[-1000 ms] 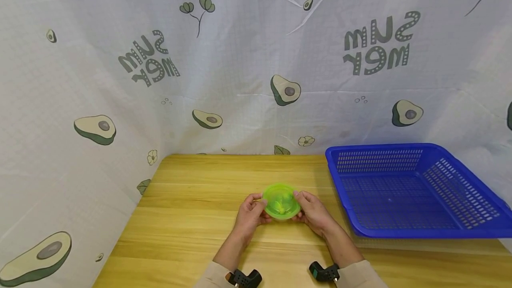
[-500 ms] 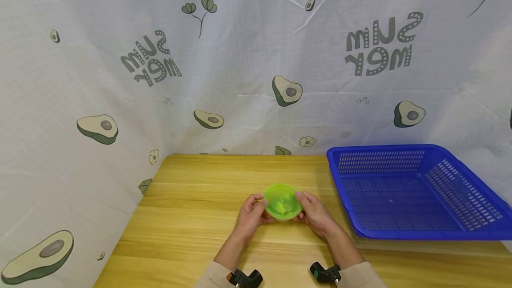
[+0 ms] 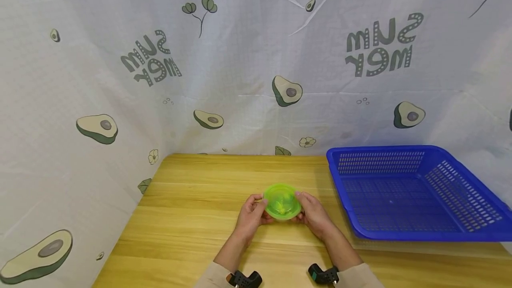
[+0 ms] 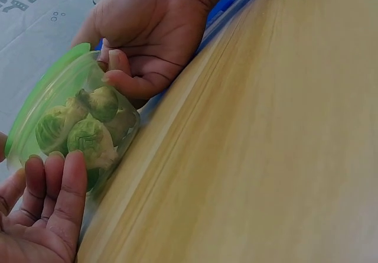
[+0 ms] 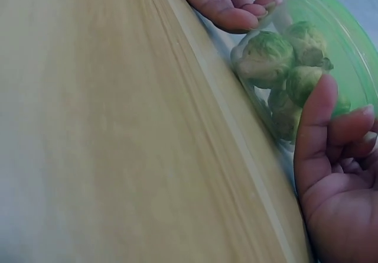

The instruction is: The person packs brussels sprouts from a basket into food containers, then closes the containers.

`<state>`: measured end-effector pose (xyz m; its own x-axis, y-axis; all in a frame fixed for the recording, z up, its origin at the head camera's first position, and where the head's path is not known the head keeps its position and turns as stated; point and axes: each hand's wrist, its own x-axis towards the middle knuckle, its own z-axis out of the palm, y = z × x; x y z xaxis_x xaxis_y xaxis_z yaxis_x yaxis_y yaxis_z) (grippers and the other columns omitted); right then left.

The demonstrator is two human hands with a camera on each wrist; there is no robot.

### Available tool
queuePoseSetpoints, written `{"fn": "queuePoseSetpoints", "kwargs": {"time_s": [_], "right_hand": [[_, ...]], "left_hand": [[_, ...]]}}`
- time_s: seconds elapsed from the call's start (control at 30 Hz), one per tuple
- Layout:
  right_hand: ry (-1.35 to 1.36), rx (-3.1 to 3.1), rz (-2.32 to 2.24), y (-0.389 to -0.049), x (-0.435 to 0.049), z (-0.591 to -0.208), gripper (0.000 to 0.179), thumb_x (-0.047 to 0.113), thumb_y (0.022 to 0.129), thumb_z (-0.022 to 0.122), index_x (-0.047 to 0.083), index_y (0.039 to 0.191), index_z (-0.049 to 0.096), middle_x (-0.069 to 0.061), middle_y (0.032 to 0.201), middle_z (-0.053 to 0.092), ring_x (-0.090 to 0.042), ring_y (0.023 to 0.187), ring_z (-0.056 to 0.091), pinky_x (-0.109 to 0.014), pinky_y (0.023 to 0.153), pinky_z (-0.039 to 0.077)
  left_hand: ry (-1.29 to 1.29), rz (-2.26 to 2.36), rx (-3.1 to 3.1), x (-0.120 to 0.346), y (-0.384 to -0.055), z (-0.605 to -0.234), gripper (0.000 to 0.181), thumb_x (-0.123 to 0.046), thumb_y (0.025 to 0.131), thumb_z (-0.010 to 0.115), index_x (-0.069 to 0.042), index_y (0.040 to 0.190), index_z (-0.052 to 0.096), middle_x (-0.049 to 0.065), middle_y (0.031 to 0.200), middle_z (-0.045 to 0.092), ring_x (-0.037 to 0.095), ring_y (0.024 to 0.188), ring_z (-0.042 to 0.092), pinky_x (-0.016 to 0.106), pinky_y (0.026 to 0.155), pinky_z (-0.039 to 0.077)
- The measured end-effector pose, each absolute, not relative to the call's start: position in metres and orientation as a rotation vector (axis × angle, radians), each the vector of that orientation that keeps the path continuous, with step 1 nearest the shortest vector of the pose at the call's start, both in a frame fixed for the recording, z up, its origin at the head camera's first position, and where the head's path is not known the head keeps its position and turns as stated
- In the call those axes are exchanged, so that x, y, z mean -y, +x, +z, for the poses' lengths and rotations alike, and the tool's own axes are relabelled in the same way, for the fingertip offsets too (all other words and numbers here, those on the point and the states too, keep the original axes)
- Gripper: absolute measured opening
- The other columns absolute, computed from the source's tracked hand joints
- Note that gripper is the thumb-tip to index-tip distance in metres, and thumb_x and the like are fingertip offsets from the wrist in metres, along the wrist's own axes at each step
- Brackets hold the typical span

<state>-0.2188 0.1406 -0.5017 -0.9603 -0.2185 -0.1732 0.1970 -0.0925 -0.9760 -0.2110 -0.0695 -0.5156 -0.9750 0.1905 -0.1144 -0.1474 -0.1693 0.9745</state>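
A round clear plastic container (image 4: 127, 106) with a bright green lid (image 3: 282, 190) is held between both hands over the wooden table. Several Brussels sprouts (image 4: 91, 139) show through its wall. The left hand (image 3: 249, 218) grips the container's left side, thumb at the lid rim and fingers against the wall below. On the opposite side the right hand (image 3: 316, 218) holds it the same way, its thumb on the lid's edge. From the right wrist, the fingers (image 5: 313, 127) lie against the container's side. The lid sits on top of the container.
A large blue plastic basket (image 3: 352, 217) with slotted walls stands on the right of the wooden table (image 3: 192, 230). A white curtain (image 3: 240, 66) printed with avocados hangs behind the table and along its left side. Black wrist cameras (image 3: 245, 279) sit near the sleeves.
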Motion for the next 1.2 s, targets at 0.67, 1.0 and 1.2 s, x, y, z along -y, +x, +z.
{"fn": "queuePoseSetpoints", "kwargs": {"time_s": [0.67, 1.0, 1.2], "right_hand": [[-0.091, -1.847, -2.092, -0.2178, -0.1462, -0.5026, 0.032, 0.023, 0.109, 0.047, 0.012, 0.08, 0.043, 0.005, 0.07, 0.051, -0.007, 0.065, 0.055, -0.025, 0.07, 0.057], [-0.026, -1.886, -2.103, -0.2192, -0.1424, -0.4988, 0.03, 0.023, 0.108, 0.048, 0.012, 0.08, 0.044, 0.005, 0.07, 0.053, -0.007, 0.062, 0.051, -0.024, 0.067, 0.056], [0.004, -1.896, -2.11, -0.2189, -0.1403, -0.4992, 0.033, 0.019, 0.107, 0.048, 0.012, 0.075, 0.041, 0.006, 0.065, 0.053, -0.006, 0.057, 0.051, -0.024, 0.062, 0.055]], "left_hand": [[0.009, 2.239, -1.864, 0.0691, -0.2087, -0.5142, 0.045, -0.03, 0.103, 0.06, -0.001, 0.136, 0.052, -0.002, 0.084, 0.063, 0.011, 0.076, 0.063, 0.032, 0.075, 0.061], [0.006, 2.289, -1.77, 0.0722, -0.211, -0.5102, 0.038, -0.02, 0.101, 0.061, 0.002, 0.132, 0.053, -0.006, 0.082, 0.063, 0.008, 0.073, 0.062, 0.026, 0.071, 0.058], [-0.03, 2.338, -1.754, 0.0698, -0.2112, -0.5098, 0.033, -0.013, 0.099, 0.062, 0.003, 0.127, 0.055, -0.006, 0.079, 0.06, 0.008, 0.068, 0.06, 0.023, 0.067, 0.057]]}}
